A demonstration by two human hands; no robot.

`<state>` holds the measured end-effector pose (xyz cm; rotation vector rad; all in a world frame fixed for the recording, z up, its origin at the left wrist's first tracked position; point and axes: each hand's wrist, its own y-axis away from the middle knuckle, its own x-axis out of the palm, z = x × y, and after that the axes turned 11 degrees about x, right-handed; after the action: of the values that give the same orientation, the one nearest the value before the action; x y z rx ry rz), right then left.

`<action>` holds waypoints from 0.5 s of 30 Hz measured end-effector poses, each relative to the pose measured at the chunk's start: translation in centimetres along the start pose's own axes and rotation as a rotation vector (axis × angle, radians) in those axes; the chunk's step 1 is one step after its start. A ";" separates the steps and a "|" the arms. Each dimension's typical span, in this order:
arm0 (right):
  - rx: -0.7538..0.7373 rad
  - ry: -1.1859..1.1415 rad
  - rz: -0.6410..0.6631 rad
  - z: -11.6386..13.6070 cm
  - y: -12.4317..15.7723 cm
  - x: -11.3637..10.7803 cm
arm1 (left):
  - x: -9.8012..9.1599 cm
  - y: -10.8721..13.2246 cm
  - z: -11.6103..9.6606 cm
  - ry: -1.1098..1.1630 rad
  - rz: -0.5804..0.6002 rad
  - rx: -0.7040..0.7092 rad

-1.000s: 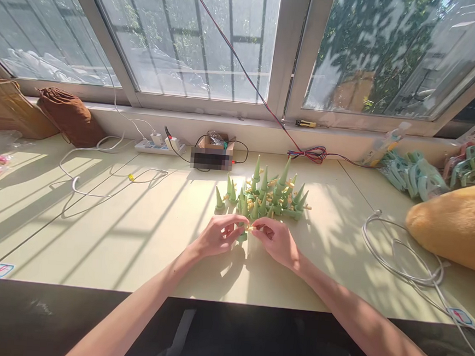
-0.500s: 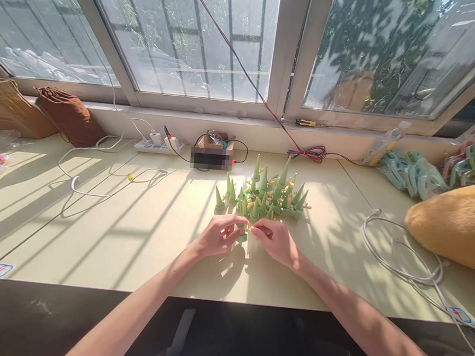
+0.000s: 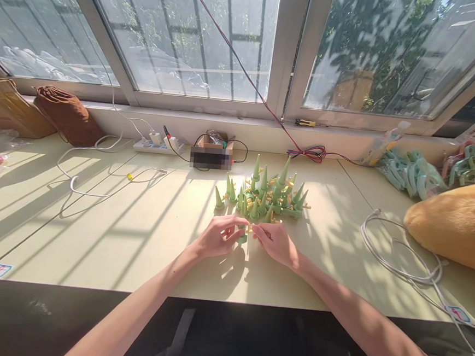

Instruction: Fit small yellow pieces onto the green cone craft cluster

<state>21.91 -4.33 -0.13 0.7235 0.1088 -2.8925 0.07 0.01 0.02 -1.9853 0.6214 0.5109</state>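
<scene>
A cluster of green cone-shaped plastic parts mixed with small yellow pieces lies on the pale table near the middle. Just in front of it my left hand pinches a green part. Facing it, my right hand pinches a small yellow piece at the green part's side. The fingertips of both hands meet there and hide most of the two parts.
A white power strip and a small box of wires sit at the back. White cables loop at right beside an orange plush. Teal clips lie far right. A brown pouch sits far left.
Both hands stay pinched together over the same spot; they have shifted very slightly towards the pile. Nothing else has moved.
</scene>
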 end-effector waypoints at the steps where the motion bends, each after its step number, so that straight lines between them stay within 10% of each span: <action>1: -0.006 0.005 0.003 0.1 0.0 0.0 | 0.0 0.0 0.1 0.000 0.000 -0.003; 15: -0.142 -0.035 -0.063 -0.3 -0.1 -0.1 | -0.1 0.2 0.4 0.019 0.006 -0.036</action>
<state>22.17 -4.15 -0.37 0.6549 0.3349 -2.9181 -0.17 0.28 -0.24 -2.0252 0.6336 0.5110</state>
